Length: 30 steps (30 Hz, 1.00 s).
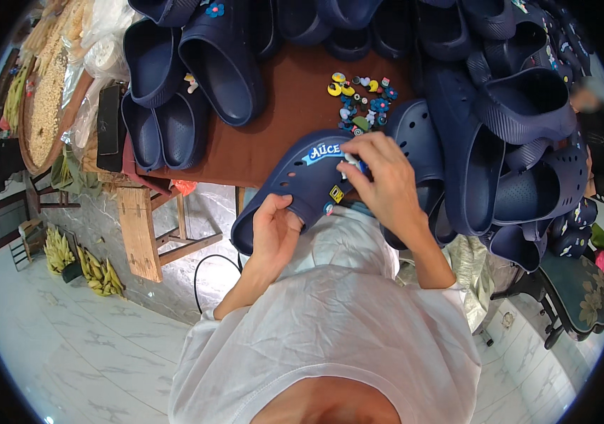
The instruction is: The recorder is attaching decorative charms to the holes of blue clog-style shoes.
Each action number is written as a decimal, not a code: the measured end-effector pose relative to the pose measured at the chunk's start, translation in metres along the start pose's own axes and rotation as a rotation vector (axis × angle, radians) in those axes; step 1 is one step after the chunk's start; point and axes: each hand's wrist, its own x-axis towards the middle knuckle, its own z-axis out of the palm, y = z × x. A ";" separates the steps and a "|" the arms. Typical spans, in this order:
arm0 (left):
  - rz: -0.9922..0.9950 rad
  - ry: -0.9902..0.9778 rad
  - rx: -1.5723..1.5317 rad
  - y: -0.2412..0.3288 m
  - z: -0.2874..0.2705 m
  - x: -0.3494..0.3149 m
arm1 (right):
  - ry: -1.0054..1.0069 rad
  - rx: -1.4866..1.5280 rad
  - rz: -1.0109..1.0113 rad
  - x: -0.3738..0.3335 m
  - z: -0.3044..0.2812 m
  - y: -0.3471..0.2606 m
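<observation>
A navy blue clog with round holes lies tilted across my lap at the table's front edge. My left hand grips its near side, with the thumb on the upper. With bent fingers, my right hand pinches a small white and blue shoe charm against the toe; its shape is partly hidden. Set into the upper are a blue lettered charm, a yellow and black charm and a small round charm. Beyond the toe, loose colourful charms are scattered on the brown tabletop.
Many navy clogs are heaped on the right, close by my right hand. More clogs stand at the far left of the table. A wooden stool and bananas are on the left; a padded chair is at right.
</observation>
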 end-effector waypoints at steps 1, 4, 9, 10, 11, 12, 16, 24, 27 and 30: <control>0.007 0.021 0.015 0.001 -0.002 -0.001 | -0.011 0.032 -0.005 -0.001 0.002 -0.001; 0.010 0.040 0.003 0.004 -0.007 -0.002 | 0.149 -0.087 0.035 0.005 0.006 0.008; -0.003 0.032 -0.045 0.007 -0.011 0.000 | 0.149 -0.404 0.059 0.022 0.002 0.040; -0.002 0.030 -0.040 0.008 -0.010 -0.001 | 0.118 -0.458 0.059 0.024 0.003 0.045; -0.006 0.032 -0.044 0.008 -0.009 -0.001 | 0.077 -0.511 0.072 0.026 0.004 0.048; -0.008 0.025 -0.057 0.009 -0.008 -0.001 | 0.066 -0.499 0.053 0.027 0.007 0.051; -0.019 0.092 0.002 0.008 -0.002 -0.001 | 0.009 -0.478 0.049 0.029 0.018 0.056; -0.041 0.072 0.057 0.007 0.008 -0.004 | -0.029 -0.490 0.046 0.032 0.020 0.060; -0.037 0.065 0.058 0.006 0.011 -0.003 | -0.039 -0.458 0.034 0.033 0.018 0.059; -0.070 0.080 0.005 0.006 0.012 -0.003 | -0.103 -0.439 0.016 0.034 0.017 0.060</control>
